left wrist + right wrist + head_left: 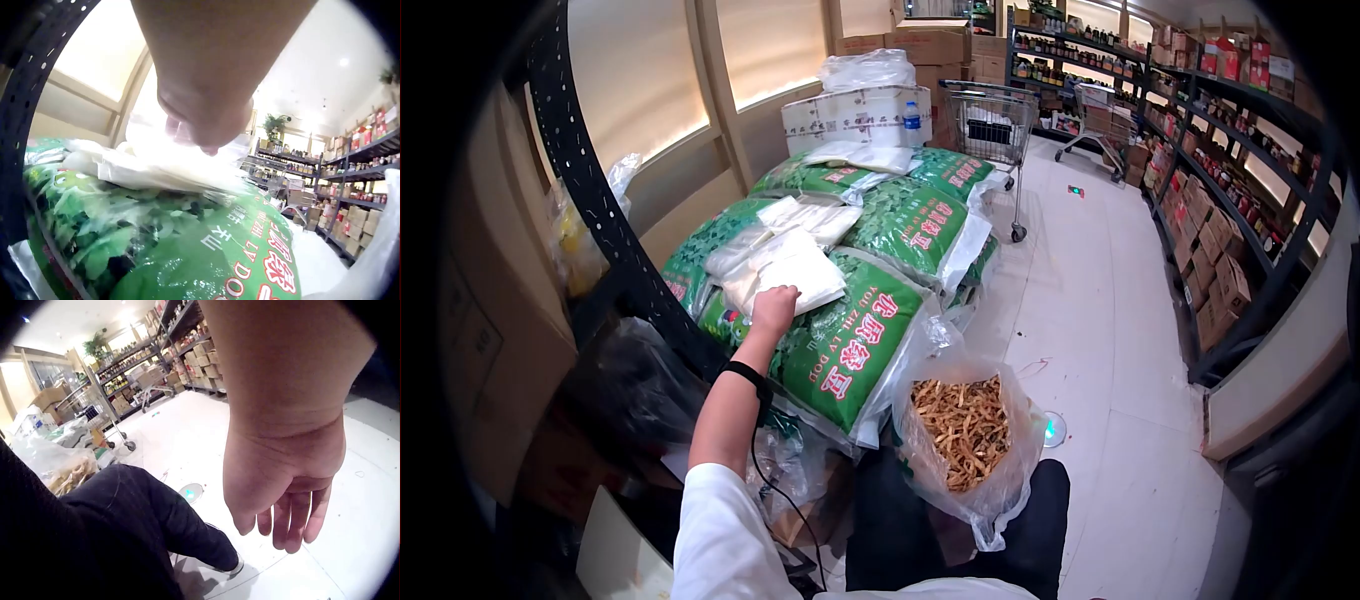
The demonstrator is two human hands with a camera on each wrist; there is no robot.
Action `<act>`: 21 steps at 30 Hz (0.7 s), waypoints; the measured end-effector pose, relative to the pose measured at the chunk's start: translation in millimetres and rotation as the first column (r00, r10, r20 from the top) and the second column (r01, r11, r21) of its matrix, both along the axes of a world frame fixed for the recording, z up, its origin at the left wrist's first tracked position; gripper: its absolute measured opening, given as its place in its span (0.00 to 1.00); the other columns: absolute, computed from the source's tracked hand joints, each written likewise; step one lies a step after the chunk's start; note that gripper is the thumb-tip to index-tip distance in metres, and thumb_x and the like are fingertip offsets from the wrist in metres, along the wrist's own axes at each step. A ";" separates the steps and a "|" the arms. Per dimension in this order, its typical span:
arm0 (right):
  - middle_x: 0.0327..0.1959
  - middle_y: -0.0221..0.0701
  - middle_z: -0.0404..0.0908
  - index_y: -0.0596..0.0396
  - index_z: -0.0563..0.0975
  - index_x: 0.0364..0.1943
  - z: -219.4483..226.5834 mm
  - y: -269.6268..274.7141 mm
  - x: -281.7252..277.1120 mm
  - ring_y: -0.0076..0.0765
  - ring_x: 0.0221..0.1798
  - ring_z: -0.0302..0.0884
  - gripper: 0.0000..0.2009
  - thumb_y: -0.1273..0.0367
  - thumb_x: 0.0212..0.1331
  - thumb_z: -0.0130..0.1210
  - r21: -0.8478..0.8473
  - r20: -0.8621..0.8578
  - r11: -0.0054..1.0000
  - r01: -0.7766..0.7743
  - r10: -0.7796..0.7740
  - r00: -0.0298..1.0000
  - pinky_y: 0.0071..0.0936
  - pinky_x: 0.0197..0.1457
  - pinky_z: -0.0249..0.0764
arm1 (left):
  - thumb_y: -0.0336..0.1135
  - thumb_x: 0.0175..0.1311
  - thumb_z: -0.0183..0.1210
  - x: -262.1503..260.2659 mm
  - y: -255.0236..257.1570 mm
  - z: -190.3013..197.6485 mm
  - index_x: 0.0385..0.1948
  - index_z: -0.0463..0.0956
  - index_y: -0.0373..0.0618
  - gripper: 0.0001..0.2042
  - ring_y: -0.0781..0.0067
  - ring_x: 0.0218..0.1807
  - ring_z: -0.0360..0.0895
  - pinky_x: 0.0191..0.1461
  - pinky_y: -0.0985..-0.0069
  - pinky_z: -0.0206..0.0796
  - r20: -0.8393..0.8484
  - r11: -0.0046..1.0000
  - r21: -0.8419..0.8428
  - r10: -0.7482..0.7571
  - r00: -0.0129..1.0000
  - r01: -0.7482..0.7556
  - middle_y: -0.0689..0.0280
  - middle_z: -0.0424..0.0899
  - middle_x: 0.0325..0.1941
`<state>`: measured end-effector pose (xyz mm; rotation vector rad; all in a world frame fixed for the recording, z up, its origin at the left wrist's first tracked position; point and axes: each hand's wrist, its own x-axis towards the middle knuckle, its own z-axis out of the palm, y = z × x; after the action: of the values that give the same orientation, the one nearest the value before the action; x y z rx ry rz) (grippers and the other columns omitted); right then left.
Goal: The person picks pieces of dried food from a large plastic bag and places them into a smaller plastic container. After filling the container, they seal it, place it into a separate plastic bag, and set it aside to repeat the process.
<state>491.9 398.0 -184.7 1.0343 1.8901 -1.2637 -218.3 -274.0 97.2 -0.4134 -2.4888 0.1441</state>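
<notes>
My left hand is at the near edge of a stack of white plastic bags, fingers curled and pinching the edge. In the left wrist view the hand is over the white bags, its fingertips partly lost in glare. Under the stack lies a plump green sack with red lettering. Hanging beside my leg, my right hand holds nothing, its fingers loosely extended. Between my knees stands a clear plastic bag full of brown dried strips.
More green sacks are piled behind, with a white box beyond them. A shopping cart is parked past the pile. Dark metal shelving with cartons lines the right wall; a black perforated post rises at left.
</notes>
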 end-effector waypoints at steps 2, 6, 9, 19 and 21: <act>0.30 0.38 0.83 0.61 0.78 0.45 -2.8 -1.1 -0.2 0.32 0.26 0.81 0.14 0.63 0.63 0.56 0.002 -0.010 1.000 -0.010 0.010 1.000 0.28 0.24 0.78 | 0.50 0.58 0.60 5.3 6.2 4.7 0.20 0.79 0.46 0.17 0.59 0.30 0.83 0.34 0.63 0.73 -0.009 0.998 0.012 0.069 0.998 -0.069 0.61 0.82 0.22; 0.33 0.40 0.83 0.63 0.76 0.47 -6.0 -4.3 2.4 0.36 0.29 0.84 0.16 0.65 0.63 0.58 -0.015 -0.013 1.000 0.020 -0.021 1.000 0.30 0.25 0.80 | 0.60 0.51 0.62 13.5 15.3 22.7 0.16 0.78 0.45 0.24 0.60 0.26 0.82 0.30 0.64 0.71 -0.063 0.992 -0.035 0.119 0.991 -0.121 0.60 0.80 0.19; 0.33 0.41 0.83 0.63 0.76 0.48 -7.4 -6.6 5.6 0.36 0.28 0.84 0.16 0.65 0.62 0.58 -0.019 -0.003 0.999 0.026 -0.026 1.000 0.29 0.25 0.80 | 0.65 0.47 0.61 13.2 21.2 29.0 0.12 0.76 0.45 0.28 0.59 0.24 0.80 0.28 0.63 0.69 -0.074 0.993 0.007 0.118 0.990 -0.118 0.58 0.80 0.18; 0.34 0.39 0.85 0.64 0.79 0.42 -15.1 7.8 -13.9 0.36 0.32 0.85 0.15 0.64 0.63 0.58 0.058 0.080 0.998 -0.009 0.004 0.997 0.30 0.33 0.81 | 0.46 0.64 0.58 86.4 68.7 73.2 0.20 0.76 0.44 0.17 0.54 0.24 0.79 0.27 0.62 0.69 -0.124 0.981 0.097 -0.153 0.980 0.166 0.59 0.80 0.23; 0.26 0.35 0.85 0.60 0.81 0.32 19.0 -11.2 -44.3 0.34 0.29 0.84 0.12 0.64 0.61 0.56 0.158 0.037 0.985 -0.067 0.062 0.997 0.32 0.35 0.80 | 0.42 0.64 0.59 127.7 95.0 85.4 0.25 0.79 0.44 0.13 0.53 0.26 0.79 0.28 0.64 0.71 -0.208 0.918 0.264 -0.247 0.946 0.298 0.58 0.82 0.26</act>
<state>447.6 386.7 -165.7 1.0593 2.0091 -1.0674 -90.6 -179.0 182.5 -0.5904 -2.2098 -0.2882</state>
